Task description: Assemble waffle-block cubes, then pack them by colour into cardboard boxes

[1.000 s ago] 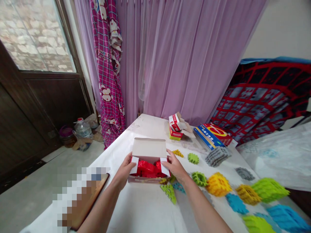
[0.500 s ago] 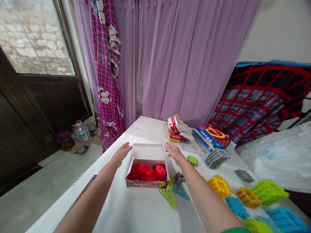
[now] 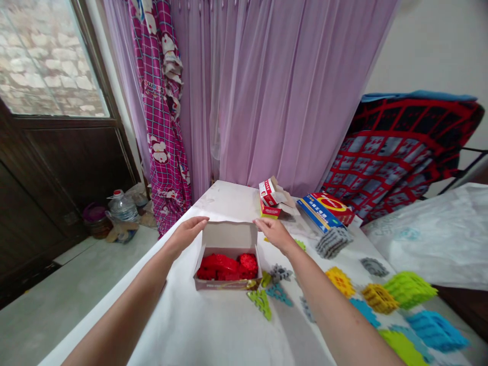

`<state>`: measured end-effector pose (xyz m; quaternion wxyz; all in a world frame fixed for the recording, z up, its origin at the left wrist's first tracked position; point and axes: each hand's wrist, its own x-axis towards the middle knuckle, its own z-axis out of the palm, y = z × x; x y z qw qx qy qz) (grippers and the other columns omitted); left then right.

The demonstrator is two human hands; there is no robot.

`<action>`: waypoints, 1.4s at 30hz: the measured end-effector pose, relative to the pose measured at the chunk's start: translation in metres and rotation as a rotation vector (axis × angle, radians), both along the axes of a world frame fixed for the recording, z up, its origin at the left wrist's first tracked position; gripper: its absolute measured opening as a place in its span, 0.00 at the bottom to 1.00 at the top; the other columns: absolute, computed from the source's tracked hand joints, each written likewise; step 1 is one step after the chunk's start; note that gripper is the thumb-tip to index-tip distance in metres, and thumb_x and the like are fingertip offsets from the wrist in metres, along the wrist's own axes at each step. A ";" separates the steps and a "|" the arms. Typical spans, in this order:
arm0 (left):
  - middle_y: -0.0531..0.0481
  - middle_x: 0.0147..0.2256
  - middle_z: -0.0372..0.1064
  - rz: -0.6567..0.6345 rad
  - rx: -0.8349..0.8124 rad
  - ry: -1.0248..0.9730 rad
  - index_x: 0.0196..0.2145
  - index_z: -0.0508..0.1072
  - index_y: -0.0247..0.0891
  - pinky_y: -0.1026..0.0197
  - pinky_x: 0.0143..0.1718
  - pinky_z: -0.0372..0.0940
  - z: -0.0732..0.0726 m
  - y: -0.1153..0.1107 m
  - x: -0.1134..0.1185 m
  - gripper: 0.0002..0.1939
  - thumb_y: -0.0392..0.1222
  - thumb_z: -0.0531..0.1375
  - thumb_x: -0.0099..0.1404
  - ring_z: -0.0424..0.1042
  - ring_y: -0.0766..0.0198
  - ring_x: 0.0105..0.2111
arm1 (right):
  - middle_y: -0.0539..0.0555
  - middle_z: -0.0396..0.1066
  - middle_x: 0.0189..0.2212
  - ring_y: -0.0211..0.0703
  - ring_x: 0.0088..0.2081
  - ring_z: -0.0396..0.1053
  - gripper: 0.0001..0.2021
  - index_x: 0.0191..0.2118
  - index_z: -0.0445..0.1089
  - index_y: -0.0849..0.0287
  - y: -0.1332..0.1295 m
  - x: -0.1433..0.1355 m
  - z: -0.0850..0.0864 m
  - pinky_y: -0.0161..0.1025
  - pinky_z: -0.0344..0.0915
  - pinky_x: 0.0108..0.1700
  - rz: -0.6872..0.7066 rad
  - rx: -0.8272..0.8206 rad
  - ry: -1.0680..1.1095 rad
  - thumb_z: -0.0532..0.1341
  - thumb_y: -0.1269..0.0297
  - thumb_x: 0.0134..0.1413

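Observation:
An open cardboard box (image 3: 227, 285) stands on the white table in front of me, holding several red plastic pieces (image 3: 224, 267). Its pale lid (image 3: 230, 235) is raised at the back. At the lid's upper left corner, my left hand (image 3: 186, 235) has its fingers pressed together on the edge. My right hand (image 3: 276, 234) pinches the upper right corner between thumb and fingers. Just right of the box lie a lime triangular piece (image 3: 261, 303), a blue triangular piece (image 3: 279, 294) and a grey gear-shaped piece (image 3: 280, 273).
Several stacks of toothed plastic pieces lie at the right, among them a grey stack (image 3: 334, 243), a lime stack (image 3: 409, 290) and a blue stack (image 3: 436, 330). Behind them are a blue and red box (image 3: 322, 211) and a small opened carton (image 3: 270, 195). Purple curtains (image 3: 274, 101) hang beyond the table.
Both hands have come in from beside the raised lid and closed on its upper corners. The view has shifted slightly to the right.

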<state>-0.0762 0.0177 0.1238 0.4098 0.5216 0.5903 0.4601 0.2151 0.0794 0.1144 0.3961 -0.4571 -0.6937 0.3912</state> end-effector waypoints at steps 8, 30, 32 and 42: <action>0.47 0.63 0.62 -0.264 0.271 0.481 0.64 0.60 0.44 0.50 0.61 0.60 -0.011 -0.042 -0.023 0.33 0.45 0.57 0.61 0.63 0.55 0.62 | 0.55 0.71 0.55 0.46 0.49 0.71 0.30 0.58 0.68 0.52 -0.043 0.019 -0.001 0.39 0.71 0.41 0.155 0.170 -0.234 0.58 0.73 0.46; 0.45 0.57 0.70 -0.197 0.785 1.185 0.62 0.62 0.44 0.49 0.58 0.62 -0.042 -0.091 -0.014 0.23 0.47 0.51 0.71 0.70 0.58 0.56 | 0.59 0.70 0.55 0.46 0.55 0.68 0.19 0.60 0.66 0.54 -0.089 0.033 -0.030 0.48 0.68 0.57 0.251 0.772 -0.480 0.54 0.65 0.65; 0.47 0.55 0.72 -0.189 0.795 1.167 0.59 0.65 0.45 0.50 0.57 0.63 -0.043 -0.090 -0.015 0.20 0.43 0.50 0.72 0.72 0.60 0.53 | 0.59 0.72 0.53 0.46 0.53 0.69 0.18 0.59 0.68 0.54 -0.087 0.032 -0.031 0.48 0.70 0.55 0.246 0.798 -0.468 0.54 0.65 0.66; 0.50 0.51 0.76 -0.120 0.790 1.015 0.52 0.73 0.49 0.49 0.58 0.62 -0.064 -0.092 -0.007 0.16 0.39 0.54 0.69 0.74 0.62 0.51 | 0.58 0.74 0.49 0.47 0.51 0.71 0.16 0.54 0.72 0.51 -0.094 0.031 -0.047 0.48 0.72 0.52 0.179 0.840 -0.489 0.57 0.68 0.64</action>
